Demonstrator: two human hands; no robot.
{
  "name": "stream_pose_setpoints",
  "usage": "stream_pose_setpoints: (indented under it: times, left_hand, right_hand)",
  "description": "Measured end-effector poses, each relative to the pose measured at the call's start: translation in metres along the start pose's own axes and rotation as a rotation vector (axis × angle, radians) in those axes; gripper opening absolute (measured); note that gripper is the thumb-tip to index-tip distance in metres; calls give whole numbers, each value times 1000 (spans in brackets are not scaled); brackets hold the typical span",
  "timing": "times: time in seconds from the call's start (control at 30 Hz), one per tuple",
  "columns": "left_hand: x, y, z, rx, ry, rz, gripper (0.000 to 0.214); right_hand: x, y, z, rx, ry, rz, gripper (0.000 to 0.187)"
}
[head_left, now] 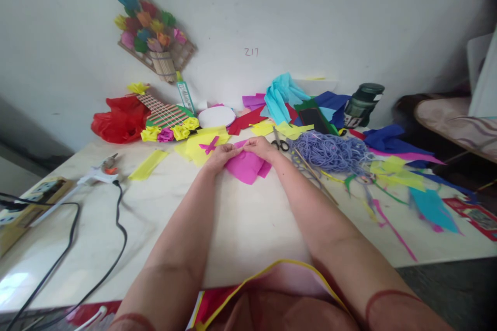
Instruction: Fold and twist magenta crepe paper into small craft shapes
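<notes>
A piece of magenta crepe paper (248,169) hangs between my two hands, above the middle of the table. My left hand (225,154) pinches its upper left edge, and my right hand (262,148) grips the top right part. The fingertips of both hands nearly meet at the paper's upper edge. Just left of my left hand, small crossed magenta strips (209,145) lie on a yellow paper sheet (198,147). Black-handled scissors (280,145) rest right beside my right hand.
Purple shredded string (330,152) is heaped at right, near a dark green jar (363,106). A glue gun (103,171) with its black cord (123,227) and a power strip (34,201) lie at left. Behind stand a decorated stick craft (166,111) and a white disc (216,116).
</notes>
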State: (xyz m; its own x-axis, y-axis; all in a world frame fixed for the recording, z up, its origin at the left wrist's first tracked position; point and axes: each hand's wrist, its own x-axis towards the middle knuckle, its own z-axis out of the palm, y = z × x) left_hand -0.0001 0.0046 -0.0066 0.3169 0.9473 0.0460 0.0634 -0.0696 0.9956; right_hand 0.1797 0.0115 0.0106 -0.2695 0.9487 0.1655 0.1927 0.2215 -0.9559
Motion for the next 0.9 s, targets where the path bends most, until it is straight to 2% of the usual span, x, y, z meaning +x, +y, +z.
stream_pose_setpoints:
  times: [0.1, 0.27, 0.37, 0.57, 0.9]
  left_hand:
    - [-1, 3, 3, 45, 25, 0, 35]
    - [-2, 6, 6, 37, 78, -3, 37]
    - [-2, 9, 7, 48, 110, 7, 35]
    - [-2, 8, 6, 108, 54, -41, 34]
    - [-5, 11, 5, 157, -19, 16, 35]
  right_hand:
    - [-2, -3, 0, 1, 4, -5, 15]
    - [-7, -4, -3, 52, -14, 83, 20]
    - [-7, -3, -4, 27, 21, 83, 18]
    - [-6, -5, -5, 17, -16, 45, 22]
    - [-6, -5, -4, 54, -18, 33, 30]
